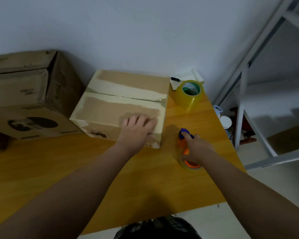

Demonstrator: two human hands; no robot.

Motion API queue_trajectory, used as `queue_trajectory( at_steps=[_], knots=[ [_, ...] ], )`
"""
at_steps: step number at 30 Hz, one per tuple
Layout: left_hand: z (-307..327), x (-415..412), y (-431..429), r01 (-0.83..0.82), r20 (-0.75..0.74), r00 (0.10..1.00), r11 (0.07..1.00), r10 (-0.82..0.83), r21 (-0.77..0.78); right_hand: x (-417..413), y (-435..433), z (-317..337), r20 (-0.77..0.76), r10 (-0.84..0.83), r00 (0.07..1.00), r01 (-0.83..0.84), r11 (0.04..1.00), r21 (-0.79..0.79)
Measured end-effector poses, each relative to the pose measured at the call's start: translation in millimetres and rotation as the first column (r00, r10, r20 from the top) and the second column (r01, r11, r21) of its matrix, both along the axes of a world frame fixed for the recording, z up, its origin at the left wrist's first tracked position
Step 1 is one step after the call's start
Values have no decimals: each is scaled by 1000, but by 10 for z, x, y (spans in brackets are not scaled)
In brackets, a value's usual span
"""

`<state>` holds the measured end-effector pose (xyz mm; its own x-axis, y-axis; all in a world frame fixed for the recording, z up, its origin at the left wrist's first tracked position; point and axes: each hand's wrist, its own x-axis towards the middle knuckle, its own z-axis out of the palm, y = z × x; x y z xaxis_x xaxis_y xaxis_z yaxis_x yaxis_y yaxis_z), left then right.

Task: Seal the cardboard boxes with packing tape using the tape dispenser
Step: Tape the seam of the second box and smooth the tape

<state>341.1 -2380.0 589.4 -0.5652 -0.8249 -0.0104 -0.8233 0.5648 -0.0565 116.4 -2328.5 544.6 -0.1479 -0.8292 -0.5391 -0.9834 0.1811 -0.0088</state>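
Left hand [138, 125] presses box [121, 107] — right hand [195, 147] grips dispenser [186, 144].

Plain room used as packing corner: wood-grain desk [76, 169] against bare white wall [145, 31], worn cardboard boxes [29, 94] left, spare tape roll [188, 96], grey metal rack [239, 118] right.

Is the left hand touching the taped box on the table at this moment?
Touching. The head view shows the left hand resting on top of the taped box, fingers laid across its near top edge with no gap.
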Motion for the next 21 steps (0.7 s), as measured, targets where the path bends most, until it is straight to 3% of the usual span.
queue_trajectory(
  at_steps=[4,10,14,17,21],
  knots=[
    [-18,-502,-212,-134,-114,983,986,145,103,-139,-179,82,134,10,991,6,993,-119],
    [-72,-946,-591,-219,-129,963,966,237,140,-314,-476,227,316,42,948,70,940,-335],
    [-55,-1074,-782,-247,-168,946,952,278,181,-387,-604,298,345,84,935,72,907,-416],
    [19,-1051,-864,-216,-324,897,939,299,269,-350,-677,347,356,125,926,63,879,-472],
    [176,-809,-803,-180,-430,851,937,300,299,-133,-775,436,248,172,954,8,807,-590]
  ],
)
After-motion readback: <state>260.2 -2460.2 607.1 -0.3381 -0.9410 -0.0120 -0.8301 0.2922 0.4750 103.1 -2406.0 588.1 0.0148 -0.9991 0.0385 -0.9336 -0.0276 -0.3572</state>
